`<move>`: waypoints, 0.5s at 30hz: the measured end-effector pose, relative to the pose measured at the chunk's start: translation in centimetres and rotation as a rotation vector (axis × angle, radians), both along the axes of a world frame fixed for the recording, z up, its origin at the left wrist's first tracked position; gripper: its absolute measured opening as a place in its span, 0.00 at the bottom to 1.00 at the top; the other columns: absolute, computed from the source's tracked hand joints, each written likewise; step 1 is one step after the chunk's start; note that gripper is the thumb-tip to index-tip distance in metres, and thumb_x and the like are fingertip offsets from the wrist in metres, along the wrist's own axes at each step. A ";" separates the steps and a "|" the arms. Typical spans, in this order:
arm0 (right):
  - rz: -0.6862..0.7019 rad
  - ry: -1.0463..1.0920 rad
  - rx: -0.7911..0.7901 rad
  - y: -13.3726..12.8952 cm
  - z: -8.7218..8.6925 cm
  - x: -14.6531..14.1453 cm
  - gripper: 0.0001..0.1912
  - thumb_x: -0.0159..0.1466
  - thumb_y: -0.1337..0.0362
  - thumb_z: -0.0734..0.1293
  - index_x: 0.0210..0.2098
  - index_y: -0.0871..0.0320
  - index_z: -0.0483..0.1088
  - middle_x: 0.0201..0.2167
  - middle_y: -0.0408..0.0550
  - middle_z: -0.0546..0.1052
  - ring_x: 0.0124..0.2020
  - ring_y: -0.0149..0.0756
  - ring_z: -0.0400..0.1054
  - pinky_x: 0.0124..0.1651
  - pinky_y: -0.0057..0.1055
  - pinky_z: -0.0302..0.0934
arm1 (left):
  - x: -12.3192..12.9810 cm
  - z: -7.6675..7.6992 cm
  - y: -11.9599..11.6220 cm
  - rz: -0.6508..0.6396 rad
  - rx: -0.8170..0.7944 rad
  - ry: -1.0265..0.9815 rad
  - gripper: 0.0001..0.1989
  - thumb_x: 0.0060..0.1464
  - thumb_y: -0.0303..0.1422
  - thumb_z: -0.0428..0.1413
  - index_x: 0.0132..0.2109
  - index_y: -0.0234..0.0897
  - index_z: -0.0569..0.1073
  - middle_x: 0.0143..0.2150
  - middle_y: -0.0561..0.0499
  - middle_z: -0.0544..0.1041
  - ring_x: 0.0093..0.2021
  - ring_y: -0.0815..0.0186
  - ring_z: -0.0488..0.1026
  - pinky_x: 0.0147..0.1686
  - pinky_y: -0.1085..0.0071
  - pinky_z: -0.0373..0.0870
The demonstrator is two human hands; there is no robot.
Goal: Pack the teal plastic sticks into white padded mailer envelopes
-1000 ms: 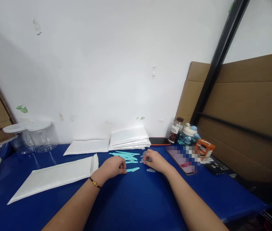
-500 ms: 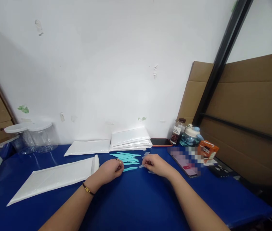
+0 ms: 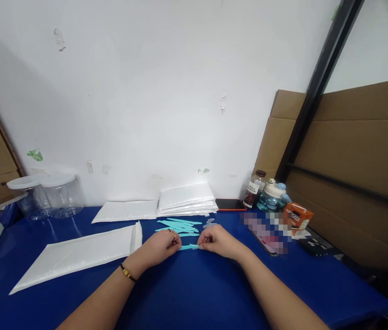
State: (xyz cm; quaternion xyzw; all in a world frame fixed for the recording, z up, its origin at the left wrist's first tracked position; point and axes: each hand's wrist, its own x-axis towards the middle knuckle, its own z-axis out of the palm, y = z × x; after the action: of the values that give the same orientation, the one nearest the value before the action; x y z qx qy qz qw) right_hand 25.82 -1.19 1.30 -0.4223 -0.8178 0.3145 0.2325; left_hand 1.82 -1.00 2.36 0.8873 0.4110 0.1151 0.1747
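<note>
Between my two hands, low over the blue table, is a turquoise eyebrow razor [image 3: 189, 247]. My left hand [image 3: 164, 243] pinches its left end. At the other end my right hand [image 3: 215, 241] has thumb and fingertips closed on a small clear plastic cap, mostly hidden by the fingers, which meets the razor's tip. Just behind, more turquoise razors [image 3: 180, 224] lie in a loose, overlapping pile. Several clear caps [image 3: 210, 222] rest beside that pile, behind my right hand.
A white padded envelope [image 3: 87, 254] lies at left, with a stack of envelopes [image 3: 187, 195] by the wall. Rightward are a phone [image 3: 231, 205], a brown-capped bottle [image 3: 254, 190], a water bottle [image 3: 272, 196] and an orange box [image 3: 296, 217]. Clear jars [image 3: 61, 197] stand back left.
My right hand has moved slightly down and left, bringing the clear cap to the razor's end. My left hand has shifted a little right, gripping the nearest razor.
</note>
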 end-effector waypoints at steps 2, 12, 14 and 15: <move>0.010 0.011 -0.048 -0.2 0.2 0.1 0.05 0.54 0.65 0.67 0.30 0.58 0.75 0.25 0.43 0.76 0.26 0.31 0.68 0.28 0.24 0.58 | 0.1 0.0 -0.1 -0.015 -0.024 -0.009 0.11 0.55 0.34 0.46 0.33 0.38 0.72 0.31 0.53 0.74 0.32 0.69 0.66 0.31 0.76 0.58; -0.025 0.074 -0.129 -0.4 0.5 0.0 0.07 0.53 0.63 0.69 0.30 0.59 0.75 0.22 0.43 0.74 0.23 0.29 0.65 0.25 0.23 0.57 | 0.4 0.5 -0.5 -0.023 -0.059 -0.037 0.12 0.55 0.34 0.45 0.31 0.38 0.71 0.30 0.53 0.73 0.31 0.69 0.66 0.31 0.76 0.58; -0.023 0.074 -0.098 -0.3 0.7 0.4 0.07 0.53 0.63 0.68 0.29 0.60 0.75 0.23 0.43 0.74 0.24 0.29 0.65 0.26 0.23 0.58 | 0.3 0.7 -0.5 -0.018 -0.049 -0.040 0.12 0.55 0.34 0.45 0.31 0.38 0.70 0.31 0.53 0.73 0.32 0.69 0.66 0.31 0.76 0.58; -0.030 0.081 -0.083 -0.2 0.8 0.7 0.06 0.53 0.63 0.68 0.29 0.60 0.74 0.23 0.43 0.74 0.24 0.29 0.65 0.26 0.24 0.58 | 0.1 0.7 -0.5 -0.008 -0.038 -0.043 0.12 0.56 0.35 0.44 0.31 0.38 0.70 0.31 0.52 0.73 0.32 0.68 0.66 0.32 0.76 0.58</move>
State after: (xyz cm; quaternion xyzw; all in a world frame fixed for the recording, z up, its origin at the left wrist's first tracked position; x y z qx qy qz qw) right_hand 26.48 -1.40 2.06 -0.4308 -0.7874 0.3616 0.2522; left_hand 1.94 -1.49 3.09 0.8829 0.4055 0.1254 0.2009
